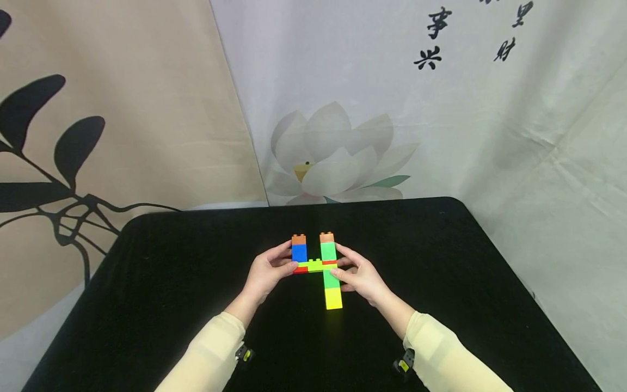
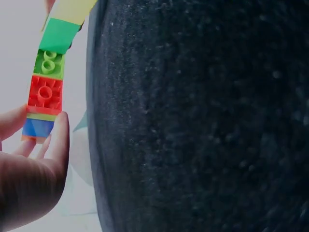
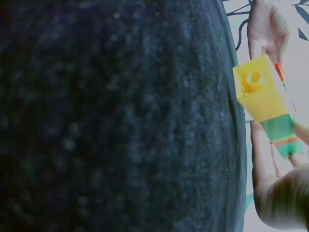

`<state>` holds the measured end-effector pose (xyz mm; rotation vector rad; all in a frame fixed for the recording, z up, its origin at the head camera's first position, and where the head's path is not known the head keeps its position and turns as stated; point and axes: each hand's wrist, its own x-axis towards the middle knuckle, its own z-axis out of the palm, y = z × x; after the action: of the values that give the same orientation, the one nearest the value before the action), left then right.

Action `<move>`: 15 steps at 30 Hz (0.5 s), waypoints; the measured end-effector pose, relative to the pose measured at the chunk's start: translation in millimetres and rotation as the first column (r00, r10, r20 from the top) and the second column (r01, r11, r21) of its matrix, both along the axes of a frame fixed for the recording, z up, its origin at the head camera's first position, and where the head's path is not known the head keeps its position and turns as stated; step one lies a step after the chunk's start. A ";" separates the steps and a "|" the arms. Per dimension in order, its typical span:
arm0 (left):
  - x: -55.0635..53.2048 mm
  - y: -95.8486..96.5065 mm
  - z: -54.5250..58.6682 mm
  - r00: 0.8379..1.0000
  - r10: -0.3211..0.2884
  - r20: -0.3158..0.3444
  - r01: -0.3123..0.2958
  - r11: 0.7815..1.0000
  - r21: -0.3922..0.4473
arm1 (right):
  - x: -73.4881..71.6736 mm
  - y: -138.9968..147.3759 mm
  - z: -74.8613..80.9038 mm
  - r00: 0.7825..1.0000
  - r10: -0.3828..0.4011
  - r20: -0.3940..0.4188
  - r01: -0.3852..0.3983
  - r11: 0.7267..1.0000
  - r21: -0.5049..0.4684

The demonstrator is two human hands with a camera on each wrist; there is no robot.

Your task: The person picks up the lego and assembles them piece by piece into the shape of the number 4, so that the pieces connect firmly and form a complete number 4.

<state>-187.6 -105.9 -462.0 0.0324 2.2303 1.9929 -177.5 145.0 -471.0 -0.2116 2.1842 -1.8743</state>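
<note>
Both hands hold up one joined build of toy building blocks [image 1: 315, 265], shaped roughly like a lowercase h. Its short left column has an orange block over a blue block [image 1: 299, 252], with a red block [image 2: 45, 93] under the lime crosspiece. The longer right column runs from orange through green and thin red and lime layers to a yellow block [image 1: 333, 298] at the bottom. My left hand [image 1: 264, 272] pinches the left end near the red block. With thumb in front and fingers behind, my right hand [image 1: 361, 275] grips the green part of the right column.
A black cloth-covered table [image 1: 196, 261] spreads beneath the hands. Behind it hangs a pale curtain [image 1: 343, 65] printed with a lotus, dark leaves and characters. Each cream sleeve has a small dark device at the wrist.
</note>
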 end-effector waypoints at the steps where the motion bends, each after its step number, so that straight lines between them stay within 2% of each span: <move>1: -0.4 0.1 -0.8 1.000 0.003 0.009 -0.003 1.000 0.006 | 0.0 -0.6 0.2 1.000 -0.003 0.006 0.003 1.000 0.003; 4: -1.4 0.3 -4.2 1.000 0.002 0.019 -0.002 1.000 0.009 | 1.8 -2.9 4.5 1.000 -0.007 0.026 0.007 1.000 0.014; 10: -3.4 1.9 -9.7 0.999 -0.011 0.043 0.011 1.000 0.001 | 11.0 -7.3 26.4 1.000 -0.024 0.020 0.022 0.997 0.071; 14: -6.1 3.5 -11.6 0.998 -0.021 0.057 0.022 1.000 -0.011 | 10.5 -6.0 26.9 1.000 -0.029 0.005 0.028 0.995 0.096; 15: -6.9 3.5 -12.4 0.998 -0.023 0.065 0.024 1.000 -0.012 | 7.6 -4.7 21.0 1.000 -0.029 0.002 0.029 0.995 0.098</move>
<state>-194.6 -102.4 -474.4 -0.0072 2.1926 1.9398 -169.9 140.3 -450.0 -0.1582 2.2815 -1.7754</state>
